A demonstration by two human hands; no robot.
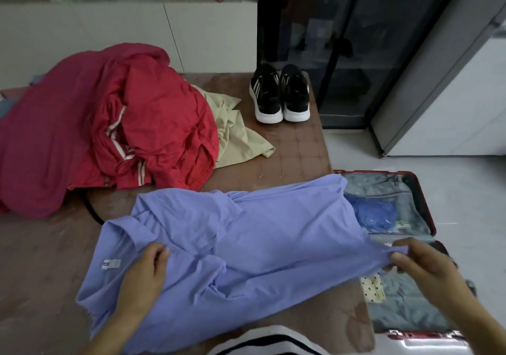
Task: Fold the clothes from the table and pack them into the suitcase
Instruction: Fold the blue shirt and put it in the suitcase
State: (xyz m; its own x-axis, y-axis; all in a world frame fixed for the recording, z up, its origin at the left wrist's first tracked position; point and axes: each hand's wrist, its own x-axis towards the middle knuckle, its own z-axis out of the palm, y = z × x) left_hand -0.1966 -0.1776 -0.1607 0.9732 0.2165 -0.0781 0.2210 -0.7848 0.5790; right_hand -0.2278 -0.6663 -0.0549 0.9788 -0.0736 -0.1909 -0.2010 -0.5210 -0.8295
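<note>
You are holding a blue shirt (246,245) spread unfolded on the near table (295,149), your left hand (147,269) gripping its collar end and your right hand (421,267) pinching its hem above the open, partly packed suitcase (427,206) on the right, while a red jacket (153,124), magenta garment (49,141) and beige garment (235,138) are lying unfolded far left.

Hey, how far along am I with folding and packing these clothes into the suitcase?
Early on. Done: the open suitcase already holds a few items. In hand: left hand and right hand grip the blue shirt, not yet folded. Left: the red jacket, magenta garment and beige garment lie heaped on the table.
</note>
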